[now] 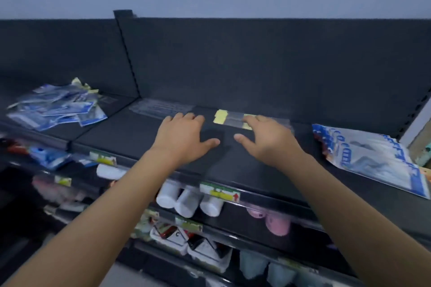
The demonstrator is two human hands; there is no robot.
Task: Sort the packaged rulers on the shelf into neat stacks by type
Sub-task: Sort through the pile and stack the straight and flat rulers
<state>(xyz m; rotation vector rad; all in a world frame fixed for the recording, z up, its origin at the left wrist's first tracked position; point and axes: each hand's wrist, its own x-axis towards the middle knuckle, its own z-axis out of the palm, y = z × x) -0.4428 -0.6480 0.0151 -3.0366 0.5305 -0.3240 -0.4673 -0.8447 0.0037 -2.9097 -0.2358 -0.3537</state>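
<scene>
Nearest, low in the frame, the lower tiers hold white bottles [189, 200] and other blurred stock that plays no part here. Above them is the dark top shelf [140, 144], where both hands lie mid-frame. The left hand [184, 137] is flat on the bare board, fingers straight and loosely together, thumb out, holding nothing. The right hand [268, 140] is spread, its fingertips laid on the near end of a yellow-labelled ruler pack [231, 120]; they do not look curled round it. Just beyond the left fingertips lies a clear ruler pack [161, 107], apart from the yellow one. Towards the upper left, a heap of blue-and-white packets [58, 109] sprawls at all angles, while at the right edge a blue-and-white stack [373, 156] sits fairly square. I judge the sorting about half done: one stack looks formed, but the heap and the two clear packs still need squaring.
</scene>
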